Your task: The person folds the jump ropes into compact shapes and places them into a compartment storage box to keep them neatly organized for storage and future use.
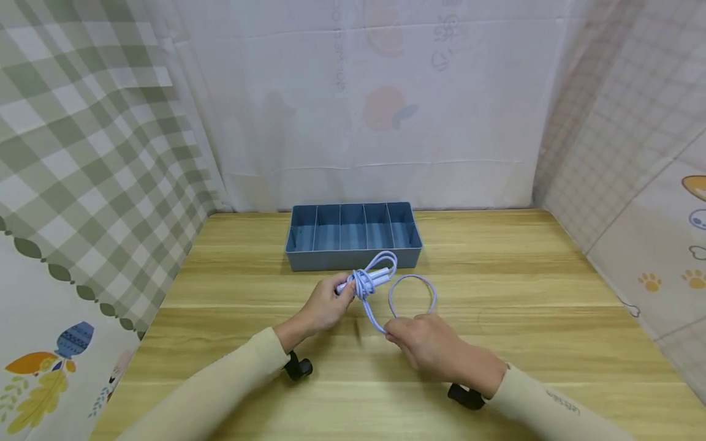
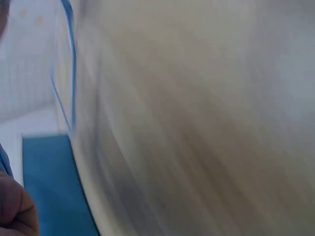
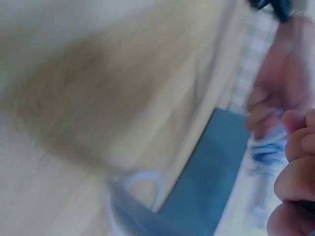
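A pale lavender jump rope [image 1: 378, 278] is bundled in the air in front of the box, its two handles side by side with cord wound round them. My left hand [image 1: 322, 306] grips the wound bundle near the handle ends, thumb on top. The right hand [image 1: 427, 344] pinches the cord lower and to the right, fingers curled. A loose loop of cord [image 1: 434, 295] arches up beyond the right hand. Blurred cord [image 2: 73, 59] also crosses the left wrist view. In the right wrist view the right-hand fingers [image 3: 298, 172] are curled, with the wound bundle behind them.
A blue-grey box [image 1: 353, 260] with several compartments stands at the back of the wood-grain table [image 1: 496, 275]. Behind it hangs a white printed cloth [image 1: 309, 122], with a green checked cloth [image 1: 99, 122] at the left. Black wrist straps show on both wrists.
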`<state>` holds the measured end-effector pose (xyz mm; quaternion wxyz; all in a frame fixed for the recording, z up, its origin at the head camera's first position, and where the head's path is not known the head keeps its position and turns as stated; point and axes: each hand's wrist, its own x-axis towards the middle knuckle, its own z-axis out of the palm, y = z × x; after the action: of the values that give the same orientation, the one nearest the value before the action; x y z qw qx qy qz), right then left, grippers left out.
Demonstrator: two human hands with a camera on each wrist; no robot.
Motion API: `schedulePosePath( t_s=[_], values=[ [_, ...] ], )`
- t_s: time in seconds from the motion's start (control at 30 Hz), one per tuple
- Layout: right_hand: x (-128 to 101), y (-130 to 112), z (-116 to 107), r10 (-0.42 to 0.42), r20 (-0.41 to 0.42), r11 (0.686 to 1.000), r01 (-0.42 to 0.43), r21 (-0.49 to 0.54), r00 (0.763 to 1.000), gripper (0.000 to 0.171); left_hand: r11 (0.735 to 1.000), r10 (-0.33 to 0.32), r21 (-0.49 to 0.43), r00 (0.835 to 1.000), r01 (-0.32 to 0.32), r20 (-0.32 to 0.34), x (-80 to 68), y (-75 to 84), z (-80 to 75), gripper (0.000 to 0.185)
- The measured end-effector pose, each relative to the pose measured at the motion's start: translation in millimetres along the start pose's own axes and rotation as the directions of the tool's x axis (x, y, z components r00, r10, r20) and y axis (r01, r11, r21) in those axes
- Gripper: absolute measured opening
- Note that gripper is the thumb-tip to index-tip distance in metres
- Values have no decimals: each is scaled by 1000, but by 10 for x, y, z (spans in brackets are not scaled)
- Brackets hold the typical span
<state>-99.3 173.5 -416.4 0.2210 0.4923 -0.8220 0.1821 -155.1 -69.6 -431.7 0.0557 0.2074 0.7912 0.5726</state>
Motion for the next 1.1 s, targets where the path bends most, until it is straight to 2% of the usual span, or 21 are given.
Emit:
schedulePosePath(
  t_s=[0.1,0.27,0.4,0.47,0.5,0.6,0.7,0.8,0.97,1.03,1.1],
  values=[
    [30,-18,-108,-37,-6,999,37,-11,999,30,999,11,52,1000,-11,-3,6,-36,-37,18],
    [115,50,-323,-88,-31,994,85,-74,996,37,992,46,112,989,-62,144,-15,-9,-28,19],
    [187,160,-452,-125,-41,983,118,-140,991,40,983,64,149,967,-103,245,-37,30,9,18],
    [224,219,-506,-146,-38,977,138,-165,989,41,979,75,158,947,-129,312,-58,54,34,18],
    [242,251,-527,-159,-35,974,151,-170,987,41,977,86,154,932,-148,352,-70,68,47,18],
    [301,346,-576,-196,-20,971,192,-143,980,38,974,119,114,873,-194,473,-114,110,84,19],
    [337,448,-594,-211,-13,977,210,-38,977,33,972,176,31,815,-231,552,-143,157,108,19],
    [345,535,-583,-187,6,978,186,94,982,25,964,244,-62,774,-257,585,-160,187,119,21],
    [295,676,-497,-110,81,966,87,244,991,11,938,347,-229,720,-261,601,-180,219,142,22],
    [238,764,-443,-77,82,962,52,267,994,9,927,374,-272,712,-259,594,-194,225,148,22],
    [172,842,-384,-47,78,963,25,268,996,12,919,390,-302,715,-255,580,-206,231,148,22]
  ],
)
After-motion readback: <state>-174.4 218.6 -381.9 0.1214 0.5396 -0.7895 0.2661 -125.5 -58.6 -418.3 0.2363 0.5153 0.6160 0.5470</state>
